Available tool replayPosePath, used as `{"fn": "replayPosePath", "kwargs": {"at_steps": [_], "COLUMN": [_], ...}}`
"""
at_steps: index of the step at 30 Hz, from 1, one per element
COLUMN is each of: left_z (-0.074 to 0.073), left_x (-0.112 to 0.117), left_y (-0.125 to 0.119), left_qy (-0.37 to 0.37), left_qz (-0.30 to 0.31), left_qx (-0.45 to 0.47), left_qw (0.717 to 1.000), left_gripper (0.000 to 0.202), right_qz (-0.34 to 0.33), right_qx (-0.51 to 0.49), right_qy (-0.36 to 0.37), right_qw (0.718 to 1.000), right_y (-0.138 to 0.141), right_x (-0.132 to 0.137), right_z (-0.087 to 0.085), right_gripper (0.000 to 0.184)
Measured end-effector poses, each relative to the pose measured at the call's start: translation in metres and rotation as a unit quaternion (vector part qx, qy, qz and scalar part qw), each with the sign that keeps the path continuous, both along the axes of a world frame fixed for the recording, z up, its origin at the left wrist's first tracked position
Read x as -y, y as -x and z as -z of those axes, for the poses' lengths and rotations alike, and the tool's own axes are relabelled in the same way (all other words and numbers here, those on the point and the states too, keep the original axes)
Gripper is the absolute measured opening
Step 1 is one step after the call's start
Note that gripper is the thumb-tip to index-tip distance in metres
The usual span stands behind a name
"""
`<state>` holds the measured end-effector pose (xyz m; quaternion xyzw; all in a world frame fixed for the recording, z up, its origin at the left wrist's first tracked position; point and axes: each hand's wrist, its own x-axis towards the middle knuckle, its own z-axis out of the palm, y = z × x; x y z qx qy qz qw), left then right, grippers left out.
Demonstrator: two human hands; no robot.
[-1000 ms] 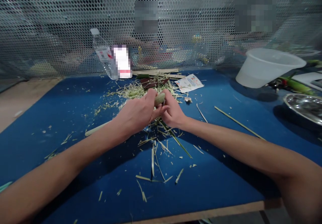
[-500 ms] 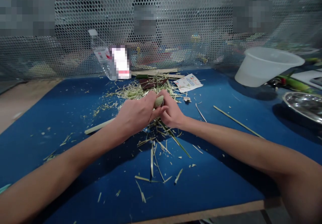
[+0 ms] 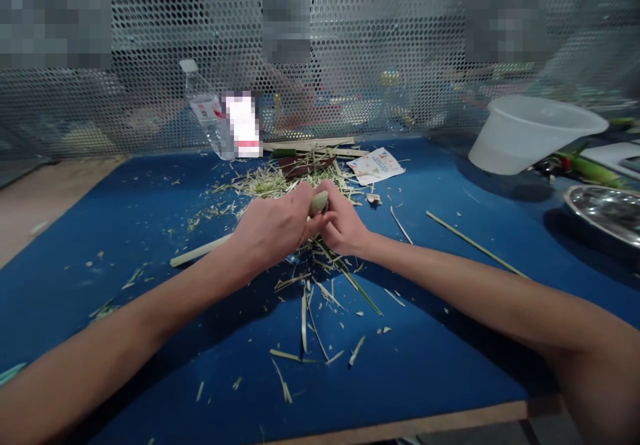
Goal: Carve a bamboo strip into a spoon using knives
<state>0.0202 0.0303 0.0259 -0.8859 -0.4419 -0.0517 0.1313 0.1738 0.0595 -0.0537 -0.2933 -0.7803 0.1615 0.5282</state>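
The left hand (image 3: 273, 228) and right hand (image 3: 343, 221) meet, fingers curled around a smooth, pale green piece (image 3: 319, 202) with a rounded end, above the flat blue desk (image 3: 450, 365). Stringy, fibrous shavings (image 3: 265, 181) lie heaped behind; rightward sits a cloudy, flared plastic tub (image 3: 515, 145).

The left hand (image 3: 270, 228) partly hides the pale green piece (image 3: 319, 203), while the frame's right edge crops the metal bowl (image 3: 606, 210)

1 head-worn camera looks forward and down at close range across the tabletop (image 3: 200, 365) toward the perforated metal screen (image 3: 360, 38) spanning the top of the frame.
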Motion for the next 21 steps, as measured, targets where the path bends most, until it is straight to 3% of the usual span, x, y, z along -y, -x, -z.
{"fn": "replayPosePath", "kwargs": {"at_steps": [5, 15, 21], "left_z": [0.0016, -0.0051, -0.0017], "left_x": [-0.0007, 0.0016, -0.0001], "left_y": [0.0007, -0.0017, 0.001], "left_qy": [-0.02, 0.023, 0.009], "left_qz": [-0.001, -0.023, -0.007], "left_qx": [0.003, -0.021, -0.022], "left_qw": [1.0, 0.999, 1.0], "left_gripper": [0.075, 0.074, 0.074], "right_qz": [0.002, -0.023, -0.013], "right_qx": [0.003, 0.005, 0.009], "right_qy": [0.0, -0.003, -0.004], "right_qw": [1.0, 1.0, 1.0], "right_y": [-0.0001, -0.0012, 0.0001], "right_x": [0.0007, -0.0008, -0.0005], "right_z": [-0.0017, 0.0025, 0.0], "right_gripper": [0.048, 0.047, 0.049]}}
